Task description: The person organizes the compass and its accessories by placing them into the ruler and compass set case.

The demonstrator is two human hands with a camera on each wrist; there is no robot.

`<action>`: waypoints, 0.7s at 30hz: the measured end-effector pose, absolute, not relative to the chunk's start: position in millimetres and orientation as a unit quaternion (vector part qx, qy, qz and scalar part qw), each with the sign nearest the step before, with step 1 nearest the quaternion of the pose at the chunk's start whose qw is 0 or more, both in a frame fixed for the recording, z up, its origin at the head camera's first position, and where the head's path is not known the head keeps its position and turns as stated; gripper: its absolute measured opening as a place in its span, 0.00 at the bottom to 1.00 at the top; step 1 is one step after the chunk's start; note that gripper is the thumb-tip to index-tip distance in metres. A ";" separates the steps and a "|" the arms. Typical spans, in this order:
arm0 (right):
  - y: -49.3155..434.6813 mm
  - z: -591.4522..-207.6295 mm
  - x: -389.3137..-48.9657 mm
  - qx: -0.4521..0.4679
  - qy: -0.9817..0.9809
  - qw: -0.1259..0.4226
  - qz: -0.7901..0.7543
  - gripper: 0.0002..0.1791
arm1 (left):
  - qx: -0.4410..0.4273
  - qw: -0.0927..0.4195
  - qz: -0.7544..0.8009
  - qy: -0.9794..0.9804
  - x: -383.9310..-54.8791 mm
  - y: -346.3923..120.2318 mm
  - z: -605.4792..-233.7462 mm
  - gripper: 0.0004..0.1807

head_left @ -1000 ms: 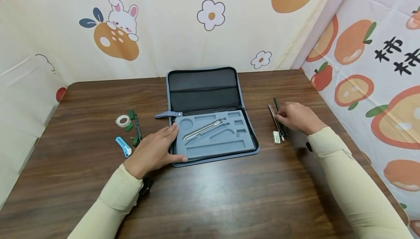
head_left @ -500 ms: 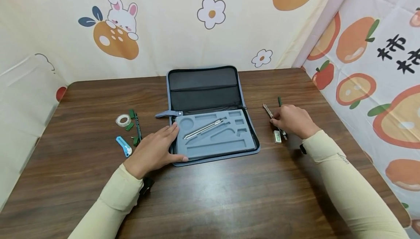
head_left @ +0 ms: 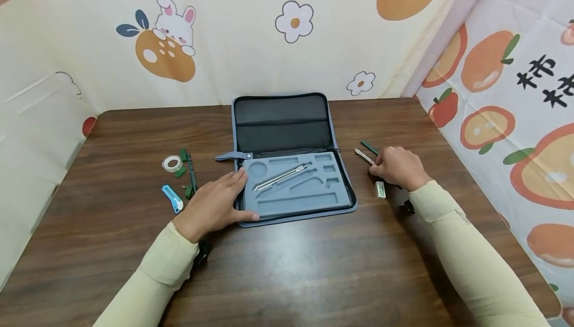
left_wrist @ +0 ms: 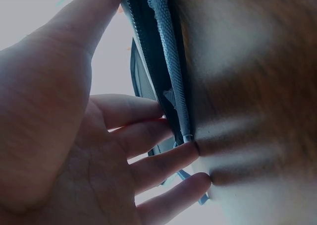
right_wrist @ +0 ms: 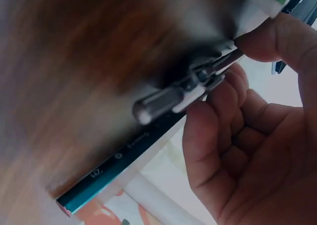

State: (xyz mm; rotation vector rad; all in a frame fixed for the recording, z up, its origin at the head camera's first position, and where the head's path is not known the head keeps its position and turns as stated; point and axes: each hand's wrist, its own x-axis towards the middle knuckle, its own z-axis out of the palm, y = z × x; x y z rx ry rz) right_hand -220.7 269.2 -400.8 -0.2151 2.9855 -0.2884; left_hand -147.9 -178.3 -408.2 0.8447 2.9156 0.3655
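My right hand [head_left: 400,168] pinches a silver drawing compass [right_wrist: 195,86] between thumb and fingers, low over the table. In the head view its tips [head_left: 364,156] poke out to the left of the hand. A green pencil [right_wrist: 101,181] lies on the wood just under the compass, partly covered by the hand. Beside them is a small white eraser with a green label [head_left: 380,190]. My left hand [head_left: 217,202] rests with fingers extended on the left edge of an open blue zip case [head_left: 296,211]. Another silver compass-like instrument [head_left: 281,177] lies slantwise on the case's grey moulded tray [head_left: 298,201].
Left of the case lie a roll of white tape [head_left: 172,163], a blue box cutter [head_left: 173,198], a dark pen-like stick [head_left: 192,171] and several small green pieces [head_left: 180,172]. The case's lid [head_left: 281,122] lies folded back toward the curtain [head_left: 242,58].
My right hand has shifted slightly left and turned the compass, whose tips now point further left. The green pencil has swung to a slant. My left hand stays on the case.
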 end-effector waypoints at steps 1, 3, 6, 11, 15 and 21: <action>270.6 -402.6 -220.0 -0.072 0.990 0.067 -0.098 0.11 | 0.277 0.046 0.119 0.952 -147.9 -178.1 -408.9 0.55; 272.6 -405.3 -219.3 -0.080 0.990 0.066 -0.098 0.10 | 0.279 0.051 0.119 0.952 -147.6 -177.9 -409.9 0.55; 272.3 -406.1 -220.4 -0.099 0.989 0.050 -0.095 0.09 | 0.281 0.047 0.120 0.951 -147.6 -178.1 -410.6 0.55; 267.0 -403.9 -225.2 -0.119 0.989 0.016 -0.089 0.07 | 0.283 0.035 0.123 0.951 -149.7 -178.8 -411.1 0.55; 262.3 -399.5 -228.2 -0.130 0.988 0.015 -0.089 0.08 | 0.282 0.040 0.122 0.951 -149.9 -178.4 -411.6 0.55; 256.7 -394.9 -232.7 -0.156 0.984 0.015 -0.090 0.07 | 0.274 0.043 0.115 0.954 -147.2 -178.7 -409.8 0.54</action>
